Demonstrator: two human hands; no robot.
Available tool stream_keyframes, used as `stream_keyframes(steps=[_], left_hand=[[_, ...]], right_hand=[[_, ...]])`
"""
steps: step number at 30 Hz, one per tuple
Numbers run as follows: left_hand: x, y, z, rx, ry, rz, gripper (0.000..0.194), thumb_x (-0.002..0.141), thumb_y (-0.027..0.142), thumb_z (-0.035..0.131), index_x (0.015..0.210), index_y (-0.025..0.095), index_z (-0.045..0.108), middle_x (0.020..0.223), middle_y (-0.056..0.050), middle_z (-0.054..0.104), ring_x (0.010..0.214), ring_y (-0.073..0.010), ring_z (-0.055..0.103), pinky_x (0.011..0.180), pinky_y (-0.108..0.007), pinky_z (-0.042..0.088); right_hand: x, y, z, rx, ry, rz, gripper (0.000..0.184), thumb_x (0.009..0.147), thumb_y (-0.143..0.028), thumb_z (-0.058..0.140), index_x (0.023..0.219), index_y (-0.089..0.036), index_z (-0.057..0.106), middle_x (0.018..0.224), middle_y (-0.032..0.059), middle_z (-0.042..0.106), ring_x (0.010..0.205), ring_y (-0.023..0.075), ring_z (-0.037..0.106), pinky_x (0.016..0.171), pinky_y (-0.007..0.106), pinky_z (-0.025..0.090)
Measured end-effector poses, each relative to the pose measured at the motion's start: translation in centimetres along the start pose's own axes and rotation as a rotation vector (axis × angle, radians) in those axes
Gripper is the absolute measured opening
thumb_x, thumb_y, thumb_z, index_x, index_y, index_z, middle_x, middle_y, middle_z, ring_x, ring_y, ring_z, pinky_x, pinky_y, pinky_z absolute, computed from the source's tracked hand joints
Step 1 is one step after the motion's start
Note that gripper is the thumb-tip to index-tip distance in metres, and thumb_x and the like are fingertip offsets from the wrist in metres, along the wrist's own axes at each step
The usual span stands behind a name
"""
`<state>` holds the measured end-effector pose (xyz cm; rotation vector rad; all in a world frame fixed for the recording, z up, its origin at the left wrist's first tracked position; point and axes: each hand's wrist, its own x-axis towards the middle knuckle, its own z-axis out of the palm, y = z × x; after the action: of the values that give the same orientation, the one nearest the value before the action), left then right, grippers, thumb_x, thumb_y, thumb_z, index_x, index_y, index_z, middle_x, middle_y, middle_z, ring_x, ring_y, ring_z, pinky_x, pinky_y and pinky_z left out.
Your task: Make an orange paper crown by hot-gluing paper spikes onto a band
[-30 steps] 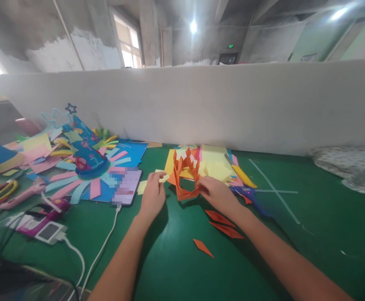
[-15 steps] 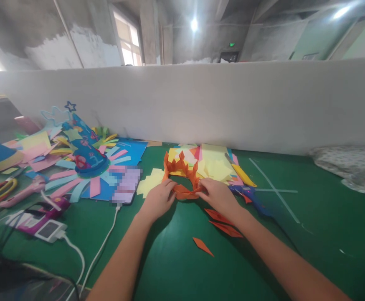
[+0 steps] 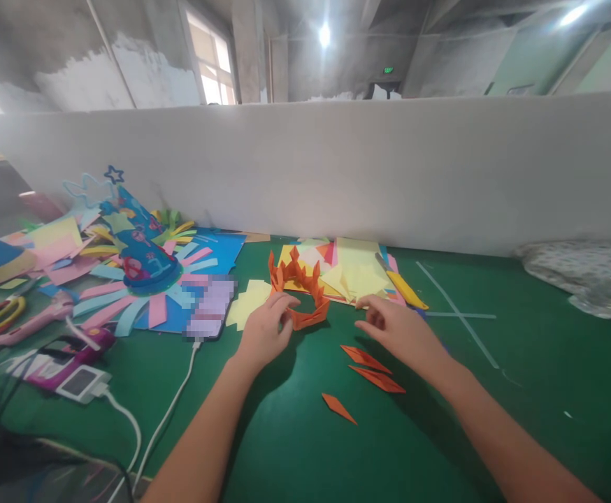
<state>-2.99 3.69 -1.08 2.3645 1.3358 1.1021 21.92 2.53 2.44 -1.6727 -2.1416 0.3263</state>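
Gripping the left side of an orange paper crown [image 3: 310, 319], the left hand [image 3: 266, 330] steadies it on a green desk [image 3: 295, 447].
Fingers slightly parted, the right hand [image 3: 403, 331] holds nothing near loose orange pieces [image 3: 377, 379].

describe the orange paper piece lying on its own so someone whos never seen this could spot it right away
On the green table, find the orange crown near the middle. Nearer the camera lie three loose, slim orange diamonds. Two lie close together; the one you want sits apart, nearest the camera.
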Motion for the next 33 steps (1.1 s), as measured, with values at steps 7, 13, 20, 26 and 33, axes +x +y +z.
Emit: stream_keyframes(steps=[7,13,20,26,33], left_hand=[[-0.5,2.2,0.1,-0.296,-0.571,0.112,0.015,0.079,0.020,0.053,0.091,0.019,0.062,0.083,-0.002,0.061,0.068,-0.0106,0.054,0.060,-0.020,0.041],[-1.1,2.7,1.6,-0.294,-0.835,0.219,0.037,0.064,0.046,0.071,0.092,0.022,0.066,0.086,-0.002,0.059,0.082,-0.0154,0.054,0.068,-0.023,0.039],[-1.6,3.5,2.9,-0.345,-0.846,0.291,0.009,0.072,0.024,0.066,0.080,0.020,0.068,0.080,-0.002,0.058,0.075,-0.0128,0.055,0.067,-0.020,0.040],[-1.4,4.1,2.3,-0.371,-0.763,0.197,0.015,0.069,0.011,0.056,0.080,0.018,0.064,0.077,-0.002,0.060,0.068,-0.0118,0.053,0.061,-0.019,0.040],[-0.6,4.2,1.4,-0.562,-0.591,0.005,0.024,0.084,0.024,0.048,0.099,0.018,0.065,0.090,-0.006,0.064,0.078,-0.0137,0.057,0.069,-0.022,0.043]], right_hand=[[-2.9,4.8,-3.0,-0.229,0.132,0.324,0.026,0.081,-0.043,0.044,0.074,-0.022,0.060,0.073,0.0039,0.067,0.061,0.0195,0.059,0.048,0.026,0.034],[-4.7,10.8,-1.9,-0.204,0.012,0.591,0.041,0.071,-0.057,0.051,0.081,-0.017,0.059,0.081,0.0114,0.067,0.072,0.0261,0.062,0.055,0.030,0.041],[-4.0,11.0,-0.3,-0.121,-0.024,0.488,0.037,0.068,-0.049,0.055,0.087,-0.017,0.061,0.085,0.0096,0.069,0.072,0.0253,0.063,0.057,0.030,0.043],[-4.1,11.4,-1.1,0.105,0.014,0.451,0.024,0.068,-0.035,0.053,0.081,-0.019,0.066,0.081,0.0066,0.070,0.072,0.0250,0.064,0.060,0.030,0.046],[-4.9,9.1,-1.0,0.719,-0.010,0.438,0.026,0.069,-0.029,0.056,0.093,-0.019,0.053,0.074,0.0030,0.065,0.062,0.0164,0.059,0.055,0.027,0.046]])
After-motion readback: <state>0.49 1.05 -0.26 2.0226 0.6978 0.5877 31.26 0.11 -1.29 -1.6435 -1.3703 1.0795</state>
